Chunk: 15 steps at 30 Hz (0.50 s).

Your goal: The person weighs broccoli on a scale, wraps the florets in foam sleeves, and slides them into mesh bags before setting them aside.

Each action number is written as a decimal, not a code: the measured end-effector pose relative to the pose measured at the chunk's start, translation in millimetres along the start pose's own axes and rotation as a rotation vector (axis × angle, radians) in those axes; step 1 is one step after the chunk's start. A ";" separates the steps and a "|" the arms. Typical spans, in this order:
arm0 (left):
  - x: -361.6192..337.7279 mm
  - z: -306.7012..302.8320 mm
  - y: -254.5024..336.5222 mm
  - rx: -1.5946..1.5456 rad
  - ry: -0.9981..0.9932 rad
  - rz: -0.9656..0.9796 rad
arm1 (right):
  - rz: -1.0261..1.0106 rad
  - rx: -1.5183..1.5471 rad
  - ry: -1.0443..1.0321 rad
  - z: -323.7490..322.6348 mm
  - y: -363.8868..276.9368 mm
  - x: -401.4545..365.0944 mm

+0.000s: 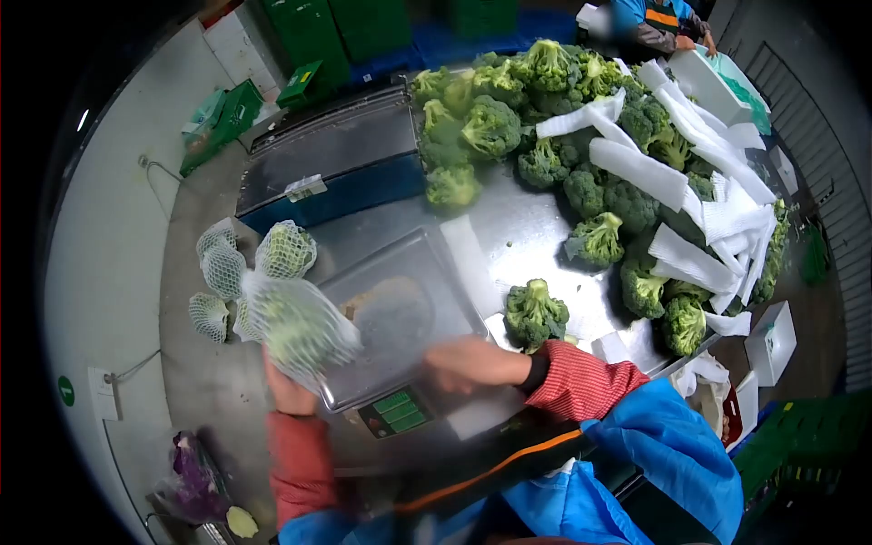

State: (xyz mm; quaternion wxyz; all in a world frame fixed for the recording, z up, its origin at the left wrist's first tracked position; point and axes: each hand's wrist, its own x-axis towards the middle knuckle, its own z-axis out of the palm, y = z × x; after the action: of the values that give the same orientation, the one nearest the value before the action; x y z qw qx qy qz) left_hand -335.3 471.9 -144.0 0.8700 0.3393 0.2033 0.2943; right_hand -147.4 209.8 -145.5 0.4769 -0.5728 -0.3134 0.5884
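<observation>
My left hand point(289, 392) is closed on a broccoli head in a white foam net sleeve point(302, 329), held at the left edge of a weighing scale point(400, 313) with a clear plastic cover. Motion smears my right hand point(477, 365), which is over the scale's near right corner; its fingers do not show clearly. A bare broccoli head point(536, 313) lies just beyond that hand. Several more broccoli heads in net sleeves point(224, 272) sit left of the scale. The scale's green display panel point(398, 413) faces me.
A large pile of broccoli point(627, 200) fills the table's far right, with flat white net sleeves point(718, 213) strewn over it. A dark metal box point(331, 163) stands behind the scale. Purple produce point(195, 481) is low at left. Another person point(668, 27) handles a white box point(713, 86) at the far right.
</observation>
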 end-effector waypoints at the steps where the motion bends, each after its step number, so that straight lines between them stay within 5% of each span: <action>1: 18.7 -27.0 16.1 0.005 -0.032 0.006 | 0.008 -0.021 0.068 -6.3 3.0 -2.7; 2: 37.6 -56.3 34.1 0.018 -0.061 0.002 | -0.036 0.006 0.125 -11.6 7.3 -7.1; 4: 85.7 -108.0 55.6 0.123 0.293 0.200 | -0.051 0.057 0.213 -22.7 21.7 -13.1; 9: 149.3 -150.9 91.5 -0.037 0.565 0.256 | -0.353 -0.415 0.764 -54.1 55.0 -31.2; 12: 146.5 -100.6 81.9 -0.256 0.727 0.141 | -0.328 -0.848 1.064 -93.3 64.3 -50.8; 15: 145.2 -112.6 61.4 0.001 0.540 0.024 | -0.034 -1.243 1.257 -148.7 46.7 -72.6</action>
State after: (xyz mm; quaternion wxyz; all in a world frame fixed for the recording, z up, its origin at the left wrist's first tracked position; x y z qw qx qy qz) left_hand -312.6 656.0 -200.2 0.7807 0.2513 0.4239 0.3843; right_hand -20.2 100.3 -182.9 0.1719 -0.9412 -0.2651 -0.1194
